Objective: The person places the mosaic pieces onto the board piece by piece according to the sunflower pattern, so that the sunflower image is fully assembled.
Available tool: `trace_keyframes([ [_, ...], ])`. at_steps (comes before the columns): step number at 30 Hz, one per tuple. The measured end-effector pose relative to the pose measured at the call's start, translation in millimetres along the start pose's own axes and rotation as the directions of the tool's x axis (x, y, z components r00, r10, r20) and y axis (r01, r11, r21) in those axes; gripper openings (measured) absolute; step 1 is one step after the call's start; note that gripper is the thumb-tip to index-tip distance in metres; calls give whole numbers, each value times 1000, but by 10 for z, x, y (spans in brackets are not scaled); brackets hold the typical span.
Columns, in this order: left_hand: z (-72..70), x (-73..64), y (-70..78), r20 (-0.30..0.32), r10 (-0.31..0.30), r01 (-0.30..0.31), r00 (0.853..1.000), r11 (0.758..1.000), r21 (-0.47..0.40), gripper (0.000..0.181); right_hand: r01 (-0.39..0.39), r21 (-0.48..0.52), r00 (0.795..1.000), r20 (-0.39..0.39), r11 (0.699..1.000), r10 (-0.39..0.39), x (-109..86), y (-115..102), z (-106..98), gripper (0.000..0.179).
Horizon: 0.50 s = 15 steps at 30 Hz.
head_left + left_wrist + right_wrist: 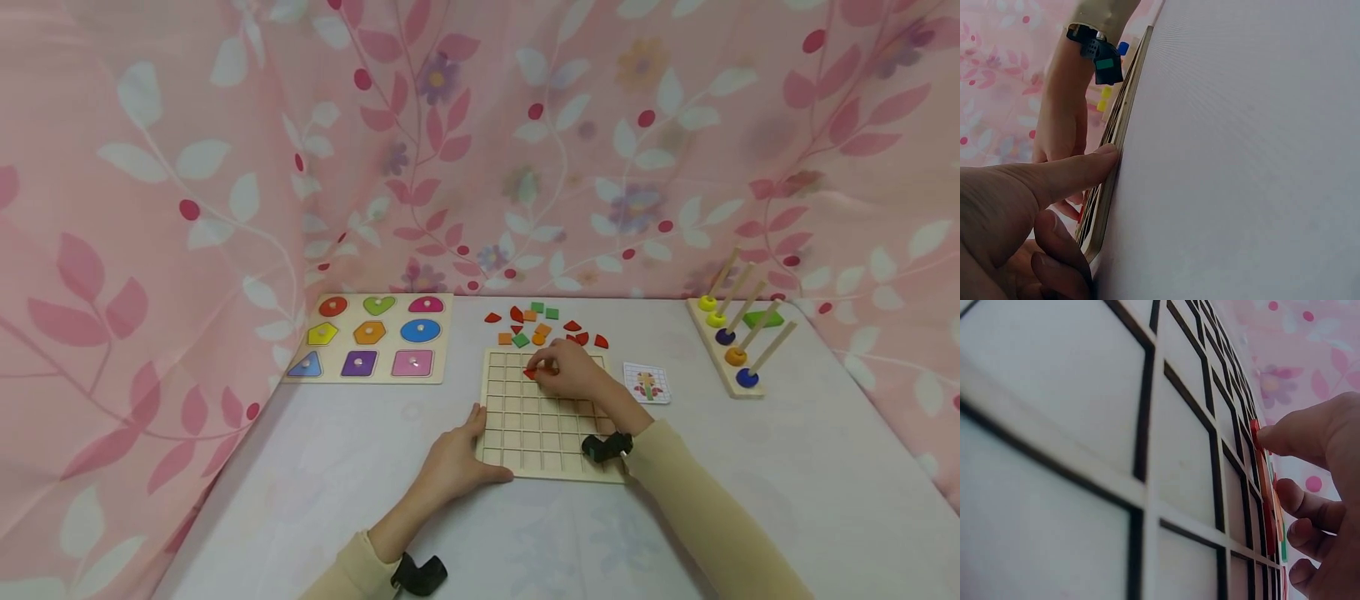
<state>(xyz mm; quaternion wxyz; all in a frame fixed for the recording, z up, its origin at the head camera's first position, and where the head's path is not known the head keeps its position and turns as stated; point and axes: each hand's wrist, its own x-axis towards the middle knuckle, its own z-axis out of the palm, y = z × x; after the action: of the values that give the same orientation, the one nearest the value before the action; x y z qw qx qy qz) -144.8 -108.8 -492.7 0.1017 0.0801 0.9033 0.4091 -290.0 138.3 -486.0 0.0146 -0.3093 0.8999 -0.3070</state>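
A wooden grid board (540,433) lies on the table. My left hand (453,458) holds its near-left corner, thumb along the front edge and fingers against the left side. In the left wrist view, the thumb (1079,175) rests on the board's rim and the other fingers are bent beside it. Over the upper part of the grid, my right hand (573,371) has curled fingers at a small red piece (530,374). In the right wrist view its thumb touches this red piece (1255,434); another red piece (1269,528) is nearby. The hand hides some cells.
Loose red, orange and green pieces (552,314) lie behind the board. A pattern card (647,383) is at its right. A shape puzzle (382,358) stands at the back left. At the right are a peg stand (731,371) and a green block (763,319).
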Motion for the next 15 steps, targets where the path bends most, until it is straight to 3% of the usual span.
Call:
trace_keyframes([
  [4,-2,0,-7,1,-2,2,1000,1000,4,112,-27,-12,999,-47,1000,26,9,0,21,12],
  [10,-3,3,-12,-2,2,-2,1000,1000,-2,112,-152,-6,984,-91,988,151,22,-30,56,22],
  [15,-5,2,-11,-1,2,-2,1000,1000,-5,112,-157,16,983,-95,987,158,17,-19,90,20],
])
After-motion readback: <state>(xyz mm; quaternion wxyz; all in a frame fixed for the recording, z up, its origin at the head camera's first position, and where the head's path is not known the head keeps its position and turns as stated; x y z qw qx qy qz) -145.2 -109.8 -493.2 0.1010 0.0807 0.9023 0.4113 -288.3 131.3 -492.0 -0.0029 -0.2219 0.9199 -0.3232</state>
